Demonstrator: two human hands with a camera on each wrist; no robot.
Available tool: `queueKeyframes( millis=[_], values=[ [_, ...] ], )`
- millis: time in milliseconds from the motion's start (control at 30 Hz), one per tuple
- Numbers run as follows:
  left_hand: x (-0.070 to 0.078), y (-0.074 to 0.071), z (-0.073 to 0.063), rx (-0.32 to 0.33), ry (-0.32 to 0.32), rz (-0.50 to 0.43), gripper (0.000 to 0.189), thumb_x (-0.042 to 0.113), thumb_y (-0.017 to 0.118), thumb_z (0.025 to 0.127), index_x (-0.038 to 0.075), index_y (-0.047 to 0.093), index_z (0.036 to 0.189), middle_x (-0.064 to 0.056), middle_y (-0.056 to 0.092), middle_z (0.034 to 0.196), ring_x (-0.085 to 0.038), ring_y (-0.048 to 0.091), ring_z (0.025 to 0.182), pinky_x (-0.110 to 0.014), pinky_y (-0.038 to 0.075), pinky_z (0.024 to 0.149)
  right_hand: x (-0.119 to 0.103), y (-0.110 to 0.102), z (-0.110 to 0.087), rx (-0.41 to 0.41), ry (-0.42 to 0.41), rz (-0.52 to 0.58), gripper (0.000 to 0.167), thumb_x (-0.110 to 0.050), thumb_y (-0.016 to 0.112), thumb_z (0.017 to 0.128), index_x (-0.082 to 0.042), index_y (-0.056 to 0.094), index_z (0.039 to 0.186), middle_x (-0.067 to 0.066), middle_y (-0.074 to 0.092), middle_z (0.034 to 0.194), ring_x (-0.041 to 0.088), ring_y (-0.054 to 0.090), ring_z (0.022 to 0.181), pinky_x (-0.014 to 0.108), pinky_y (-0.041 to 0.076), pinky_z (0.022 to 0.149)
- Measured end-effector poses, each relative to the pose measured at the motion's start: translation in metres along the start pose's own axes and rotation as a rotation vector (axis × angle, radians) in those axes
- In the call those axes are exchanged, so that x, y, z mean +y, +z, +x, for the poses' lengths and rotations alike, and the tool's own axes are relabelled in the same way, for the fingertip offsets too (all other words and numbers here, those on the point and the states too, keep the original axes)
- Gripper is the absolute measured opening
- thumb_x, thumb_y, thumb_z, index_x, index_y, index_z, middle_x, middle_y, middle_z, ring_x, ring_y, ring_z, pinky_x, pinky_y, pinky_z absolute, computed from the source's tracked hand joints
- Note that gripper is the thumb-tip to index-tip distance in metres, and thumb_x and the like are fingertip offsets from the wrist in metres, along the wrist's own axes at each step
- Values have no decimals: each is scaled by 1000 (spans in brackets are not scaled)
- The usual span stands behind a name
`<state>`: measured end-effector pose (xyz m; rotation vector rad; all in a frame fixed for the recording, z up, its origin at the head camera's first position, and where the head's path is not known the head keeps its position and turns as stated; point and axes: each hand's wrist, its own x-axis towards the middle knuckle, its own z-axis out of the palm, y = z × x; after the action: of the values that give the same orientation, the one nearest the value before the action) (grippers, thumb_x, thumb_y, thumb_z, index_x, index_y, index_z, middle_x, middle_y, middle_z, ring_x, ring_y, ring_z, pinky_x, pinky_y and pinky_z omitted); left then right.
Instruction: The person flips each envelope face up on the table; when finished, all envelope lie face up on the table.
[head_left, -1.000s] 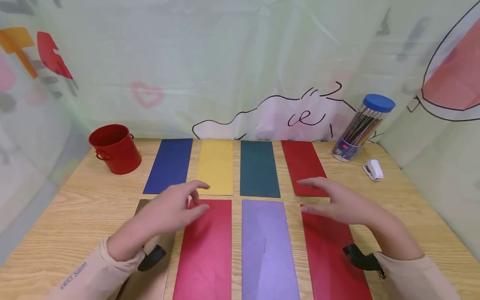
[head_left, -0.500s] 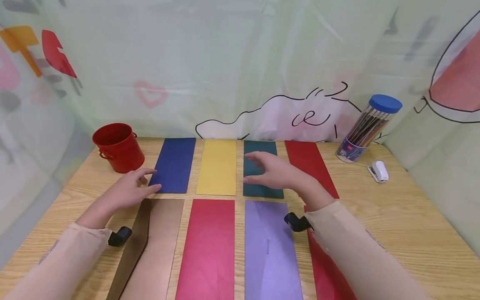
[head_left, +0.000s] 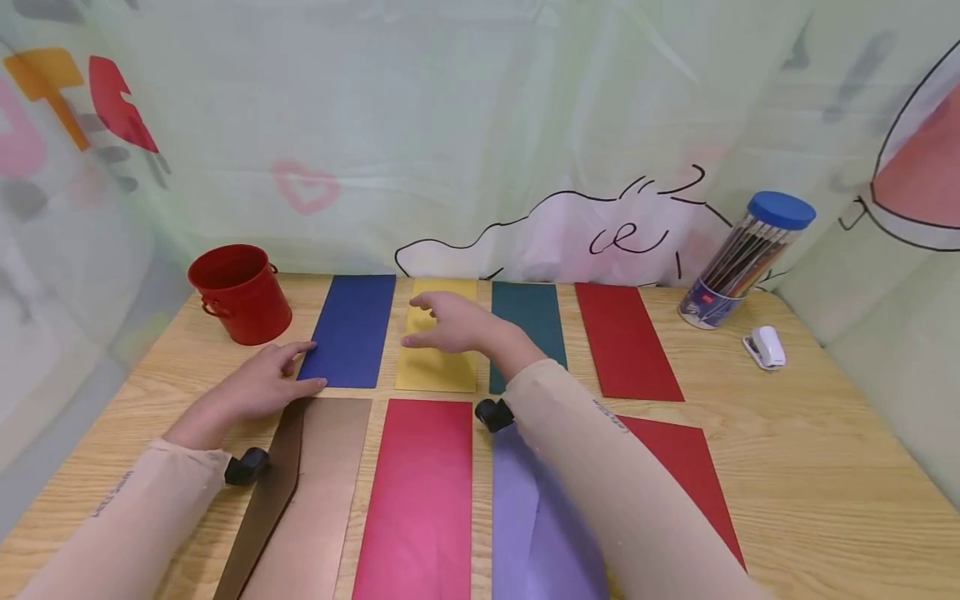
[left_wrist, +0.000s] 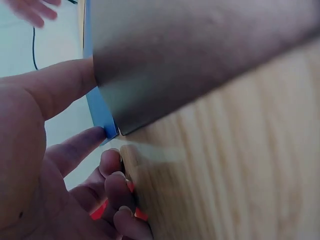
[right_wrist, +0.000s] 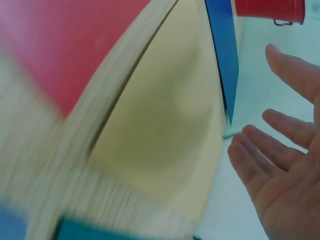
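A flat blue paper rectangle (head_left: 352,333) lies at the back left of the wooden table. At its left edge, my left hand (head_left: 258,383) rests with index finger and thumb apart, the fingertips at the edge and near corner. In the left wrist view, a fingertip meets the blue corner (left_wrist: 107,131), while the other fingers curl loosely. My right hand (head_left: 453,323) hovers over a yellow paper rectangle (head_left: 435,375), fingers spread and holding nothing. The right wrist view has the yellow sheet (right_wrist: 160,115) beside that hand, with the blue one (right_wrist: 223,55) beyond.
Teal (head_left: 536,317) and red (head_left: 630,342) paper rectangles continue the back row. Nearer lie a brown envelope (head_left: 322,483) with a side flap, then pink (head_left: 420,492), purple (head_left: 513,508) and red (head_left: 682,467) ones. Around them stand a red bucket (head_left: 240,296), pencil tube (head_left: 742,258) and white stapler (head_left: 765,347).
My left hand has moved left and back to the blue rectangle's left edge. The right hand has swept left from the red rectangles, over the teal one, to above the yellow.
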<state>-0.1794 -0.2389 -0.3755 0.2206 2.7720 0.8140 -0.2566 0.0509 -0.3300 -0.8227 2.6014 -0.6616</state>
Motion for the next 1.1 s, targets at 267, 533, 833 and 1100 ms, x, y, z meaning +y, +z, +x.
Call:
queueKeyframes(
  millis=[267,533,833,1100],
  values=[
    [-4,-2,2,-4,-3,18,81,38,72,91,-4,37,151,-15,47,98,-30,47,93,-38,41,68,-24,14,41,32,48,0,73,-39,71,94,-8,41,153,7,42,155,23,39,141,37,34,113],
    [-4,-3,1,-42,-11,25,86,43,71,90,-3,34,152,-16,48,102,-32,48,95,-39,43,70,-32,29,60,33,108,-18,68,-39,71,94,-9,47,150,6,48,150,23,42,137,35,36,111],
    [-4,-1,0,-23,-12,41,84,44,72,90,-3,38,150,-15,49,101,-32,48,95,-40,43,70,-28,43,64,39,152,-117,69,-41,75,91,-11,50,148,8,47,150,26,35,139,38,34,112],
    [3,2,1,8,-24,65,98,58,75,81,-2,38,150,-24,51,124,-41,48,113,-58,48,89,-24,42,64,50,172,-76,72,-41,76,89,-9,50,148,7,50,147,27,34,138,39,37,111]
  ],
)
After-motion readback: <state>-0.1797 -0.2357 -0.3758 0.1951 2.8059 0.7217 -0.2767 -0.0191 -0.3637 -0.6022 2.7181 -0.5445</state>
